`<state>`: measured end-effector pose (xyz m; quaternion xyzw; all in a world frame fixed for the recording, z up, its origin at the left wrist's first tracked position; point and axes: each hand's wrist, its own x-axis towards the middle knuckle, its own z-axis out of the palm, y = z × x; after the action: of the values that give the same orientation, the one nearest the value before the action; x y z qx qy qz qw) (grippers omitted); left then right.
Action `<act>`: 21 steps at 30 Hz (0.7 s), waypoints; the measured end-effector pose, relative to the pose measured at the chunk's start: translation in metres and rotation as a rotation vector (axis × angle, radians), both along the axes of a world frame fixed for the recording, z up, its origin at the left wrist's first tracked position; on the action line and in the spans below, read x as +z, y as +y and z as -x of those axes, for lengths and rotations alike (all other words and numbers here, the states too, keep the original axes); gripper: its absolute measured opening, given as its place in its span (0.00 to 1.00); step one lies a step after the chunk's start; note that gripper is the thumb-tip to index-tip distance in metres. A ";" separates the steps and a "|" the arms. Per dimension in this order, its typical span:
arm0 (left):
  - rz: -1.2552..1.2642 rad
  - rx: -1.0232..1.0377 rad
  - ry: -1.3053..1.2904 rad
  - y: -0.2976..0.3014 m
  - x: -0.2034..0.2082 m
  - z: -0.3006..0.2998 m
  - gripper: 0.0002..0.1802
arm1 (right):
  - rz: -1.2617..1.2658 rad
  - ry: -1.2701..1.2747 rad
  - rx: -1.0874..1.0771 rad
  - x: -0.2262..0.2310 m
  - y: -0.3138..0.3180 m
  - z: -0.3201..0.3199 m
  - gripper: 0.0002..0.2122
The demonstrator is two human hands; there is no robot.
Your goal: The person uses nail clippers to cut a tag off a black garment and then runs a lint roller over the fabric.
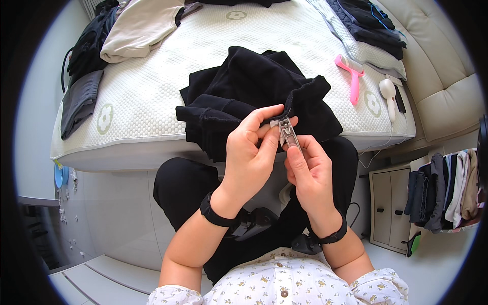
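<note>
A: Two bare hands meet in front of us, just below a black garment (pixel 254 96) that lies bunched at the near edge of a white quilted mattress (pixel 152 112).

B: What do we have hold of?

A: Our left hand (pixel 249 152) pinches the garment's edge, thumb and forefinger closed tight on the fabric. Our right hand (pixel 310 173) grips a small metal clipper (pixel 287 134), fingers curled shut round its handle, its tip touching the pinched cloth.

B: And around us?

A: On the mattress to the right lie a pink handled brush (pixel 352 76) and, just beside it, a white handheld device (pixel 389 94) with a cord. A beige garment (pixel 140 28) sits at the far left corner, dark clothes (pixel 84 76) hang over the left edge, and more dark clothing (pixel 368 23) lies at the far right.

B: Beyond the bed?

A: A small white cabinet (pixel 389 208) stands lower right, beside folded clothes (pixel 447 188).
</note>
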<state>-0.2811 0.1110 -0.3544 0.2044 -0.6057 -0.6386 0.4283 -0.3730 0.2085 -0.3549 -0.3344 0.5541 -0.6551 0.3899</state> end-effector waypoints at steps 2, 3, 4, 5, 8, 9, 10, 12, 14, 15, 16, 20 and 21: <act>-0.007 -0.001 0.007 0.000 0.000 0.000 0.15 | -0.002 -0.036 -0.002 0.001 -0.001 0.001 0.09; -0.007 -0.004 0.008 0.000 0.001 0.000 0.15 | -0.004 -0.073 -0.004 0.001 -0.001 0.001 0.09; -0.007 -0.006 0.008 0.000 0.000 0.000 0.15 | -0.004 -0.073 -0.003 0.001 -0.001 0.001 0.09; -0.007 -0.007 0.008 0.000 0.000 0.000 0.15 | -0.008 -0.062 -0.012 0.001 -0.001 0.001 0.10; -0.010 -0.012 -0.007 0.000 0.000 -0.001 0.15 | -0.006 -0.053 -0.035 -0.001 0.000 0.002 0.10; -0.010 -0.017 -0.014 0.000 0.000 -0.001 0.15 | 0.000 -0.056 -0.047 -0.002 0.000 0.002 0.10; -0.009 -0.019 -0.017 0.000 0.000 -0.001 0.15 | 0.000 -0.056 -0.046 -0.003 0.000 0.002 0.10; 0.002 -0.025 -0.024 -0.001 -0.001 -0.001 0.15 | 0.036 -0.090 -0.057 -0.005 -0.001 0.002 0.11; 0.014 -0.030 -0.027 -0.002 -0.001 -0.001 0.15 | 0.049 -0.096 -0.062 -0.008 -0.001 0.003 0.11; 0.011 -0.033 -0.031 -0.002 0.000 -0.001 0.15 | 0.062 -0.104 -0.065 -0.009 -0.001 0.003 0.11; 0.010 -0.034 -0.033 -0.002 -0.001 -0.001 0.15 | 0.063 -0.104 -0.065 -0.008 -0.002 0.002 0.11; 0.038 -0.004 0.028 -0.005 -0.005 0.000 0.16 | 0.004 -0.153 -0.012 -0.004 -0.005 0.002 0.11; 0.020 -0.020 -0.015 -0.006 -0.001 -0.002 0.16 | -0.015 -0.174 0.012 -0.004 -0.005 0.003 0.11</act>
<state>-0.2787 0.1054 -0.3550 0.1988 -0.6173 -0.6352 0.4194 -0.3765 0.2030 -0.3589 -0.2766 0.5210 -0.6750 0.4432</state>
